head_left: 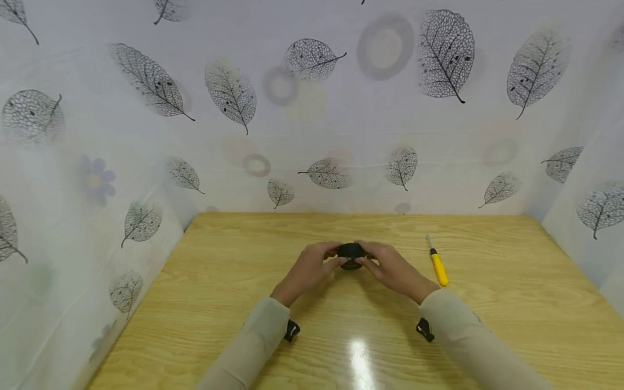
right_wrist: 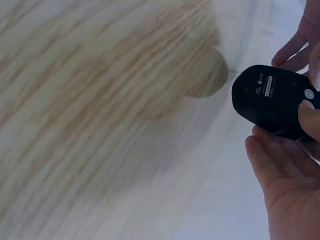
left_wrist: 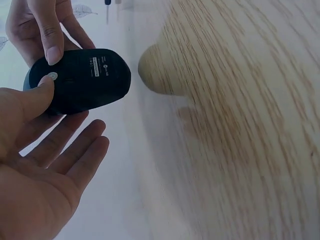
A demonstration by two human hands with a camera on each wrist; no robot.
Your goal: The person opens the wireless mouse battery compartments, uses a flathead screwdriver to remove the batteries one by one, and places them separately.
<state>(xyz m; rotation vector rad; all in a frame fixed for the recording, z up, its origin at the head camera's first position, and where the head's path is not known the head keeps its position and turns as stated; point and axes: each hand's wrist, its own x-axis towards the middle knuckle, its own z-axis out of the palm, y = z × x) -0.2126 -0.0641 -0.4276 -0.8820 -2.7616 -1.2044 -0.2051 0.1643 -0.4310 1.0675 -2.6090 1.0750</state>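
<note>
A black computer mouse is held between both hands above the table. Its underside, with a white printed label and a small round light spot, faces the wrist cameras; in the left wrist view the mouse shows nearly whole. My left hand grips one side, thumb pressed on the underside and fingers behind. My right hand grips the opposite side the same way, and its thumb also lies on the underside near the round spot. In the right wrist view the right hand overlaps one end of the mouse.
A screwdriver with a yellow handle lies on the wooden table, right of the hands. Leaf-patterned cloth hangs behind the table and along both sides. Dark straps show under both sleeves.
</note>
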